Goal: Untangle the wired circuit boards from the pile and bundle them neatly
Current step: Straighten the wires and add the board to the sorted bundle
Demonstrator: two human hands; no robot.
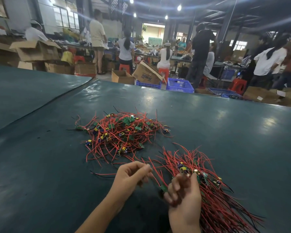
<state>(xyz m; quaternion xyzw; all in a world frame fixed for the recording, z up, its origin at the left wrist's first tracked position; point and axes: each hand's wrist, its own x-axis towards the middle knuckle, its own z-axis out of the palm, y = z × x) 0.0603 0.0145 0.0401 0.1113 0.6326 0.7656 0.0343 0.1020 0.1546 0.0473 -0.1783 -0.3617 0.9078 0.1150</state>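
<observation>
Right hand (183, 200), lower centre of frame, curls its fingers round the bundle of wired boards (215, 204), whose wires fan toward the lower right. Left hand (129, 175) pinches one red wire (158, 179) running to a green board (164, 188) between both hands. Tangled pile (123, 133) lies mid-frame on the green table (40, 165).

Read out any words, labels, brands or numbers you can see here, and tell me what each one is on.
"Tempo" (likely; blue print, upside down): on the tipped box beyond the table.
White labels on the cartons at far right: too small to read.
Circuit boards in the pile: any markings too small to read.
Nothing else is legible.
</observation>
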